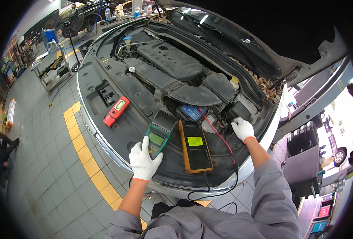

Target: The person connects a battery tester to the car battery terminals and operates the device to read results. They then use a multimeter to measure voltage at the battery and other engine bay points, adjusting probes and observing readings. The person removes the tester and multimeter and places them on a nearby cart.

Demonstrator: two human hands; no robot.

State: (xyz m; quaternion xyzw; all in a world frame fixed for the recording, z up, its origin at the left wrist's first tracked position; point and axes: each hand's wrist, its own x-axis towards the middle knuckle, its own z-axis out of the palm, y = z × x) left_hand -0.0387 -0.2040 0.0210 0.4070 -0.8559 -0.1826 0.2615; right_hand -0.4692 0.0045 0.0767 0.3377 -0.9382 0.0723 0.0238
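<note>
My left hand, in a white knit glove, holds the lower end of a green handheld tester with a small screen and a raised dark lid. Its index finger lies along the case. Beside it rests an orange-and-black battery tester, its screen lit yellow-green. A red lead runs from the blue-topped car battery and joins a black cable near the bumper. My right hand, also gloved, is curled low in the engine bay, right of the battery; what its fingers hold is hidden.
A red handheld lamp lies on the front cover, left of the green tester. The engine cover fills the bay's middle under the raised hood. A metal cart stands at far left, stacked tires at right.
</note>
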